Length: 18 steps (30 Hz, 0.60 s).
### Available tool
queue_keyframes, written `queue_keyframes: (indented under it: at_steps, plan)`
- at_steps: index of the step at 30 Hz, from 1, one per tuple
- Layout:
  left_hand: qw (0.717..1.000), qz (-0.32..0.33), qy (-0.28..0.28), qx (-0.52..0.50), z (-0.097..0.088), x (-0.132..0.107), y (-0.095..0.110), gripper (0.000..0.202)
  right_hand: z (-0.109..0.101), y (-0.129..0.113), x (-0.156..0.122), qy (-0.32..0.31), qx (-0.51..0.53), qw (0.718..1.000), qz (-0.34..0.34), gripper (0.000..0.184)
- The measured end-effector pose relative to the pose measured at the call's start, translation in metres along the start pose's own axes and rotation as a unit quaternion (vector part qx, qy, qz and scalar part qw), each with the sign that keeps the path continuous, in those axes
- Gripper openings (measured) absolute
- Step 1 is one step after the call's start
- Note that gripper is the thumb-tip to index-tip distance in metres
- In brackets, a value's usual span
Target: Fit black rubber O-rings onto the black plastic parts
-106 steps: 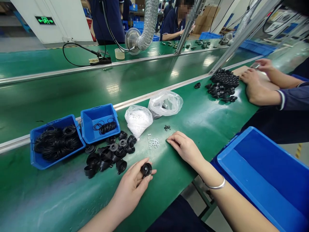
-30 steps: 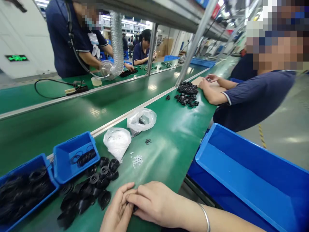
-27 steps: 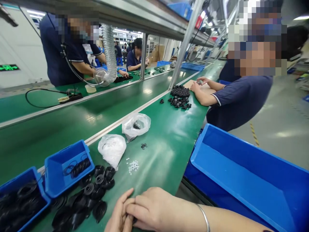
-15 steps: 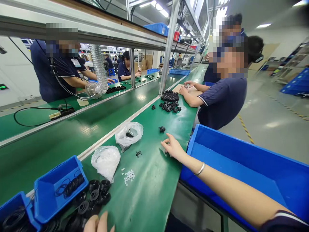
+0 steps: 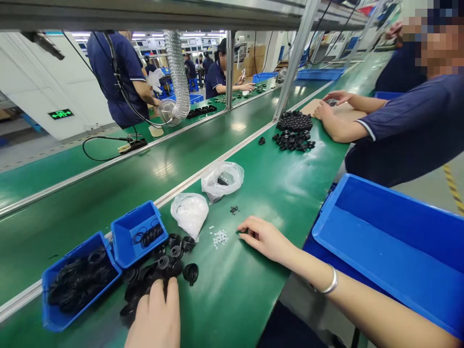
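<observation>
My left hand (image 5: 155, 314) reaches palm down into a heap of black rubbery cup-shaped parts (image 5: 170, 266). Its fingers are stretched and slightly apart, their tips touching the parts; the thumb is hidden. Over the green work surface (image 5: 232, 299) my right hand (image 5: 266, 237) is half curled, thumb and forefinger apart, with nothing visible between them. Just left of those fingertips lies a scatter of small white pieces (image 5: 220, 238). A little cluster of tiny black pieces (image 5: 234, 210) lies beyond them.
Two blue bins (image 5: 81, 316) with black rings stand at left. Plastic bags (image 5: 190, 212) rest near the metal rail. A large blue tub (image 5: 380, 241) is at my right. Farther off, a co-worker (image 5: 406, 121) sits by a pile of black parts (image 5: 294, 126).
My view has swung left and down. The right hand has drawn back toward the white pieces, and the single black part ahead of it has gone from that spot. My left hand has reached onto the heap.
</observation>
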<state>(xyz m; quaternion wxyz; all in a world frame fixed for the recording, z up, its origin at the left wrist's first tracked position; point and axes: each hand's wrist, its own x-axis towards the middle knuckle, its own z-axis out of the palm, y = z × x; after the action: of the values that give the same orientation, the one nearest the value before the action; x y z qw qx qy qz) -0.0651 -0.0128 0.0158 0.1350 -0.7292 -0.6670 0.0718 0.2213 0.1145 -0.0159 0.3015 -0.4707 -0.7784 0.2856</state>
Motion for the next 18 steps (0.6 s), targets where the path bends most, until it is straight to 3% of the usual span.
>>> queue_keyframes:
  at_steps: [3,8,10,15,18]
  plan:
    - [1.0,0.014,0.008,-0.001,-0.006,-0.002,0.0,0.053,0.014,-0.013,0.011,-0.002,-0.011,0.999,-0.043,0.009]
    - [0.99,0.071,0.12,-0.035,-0.009,0.01,0.014,0.041,0.024,-0.02,0.014,0.001,-0.011,0.999,-0.052,0.011]
    - [0.986,0.081,0.131,-0.056,-0.004,0.017,0.024,0.038,0.025,-0.019,0.01,0.002,-0.011,0.998,-0.054,0.011]
    - [0.978,0.1,0.078,-0.165,0.012,0.021,0.041,0.03,0.03,-0.014,0.005,-0.001,-0.03,0.997,-0.073,0.011]
    - [0.947,0.115,0.028,-0.3,0.011,0.017,0.043,0.029,0.031,-0.014,0.006,0.003,-0.04,0.996,-0.077,0.013]
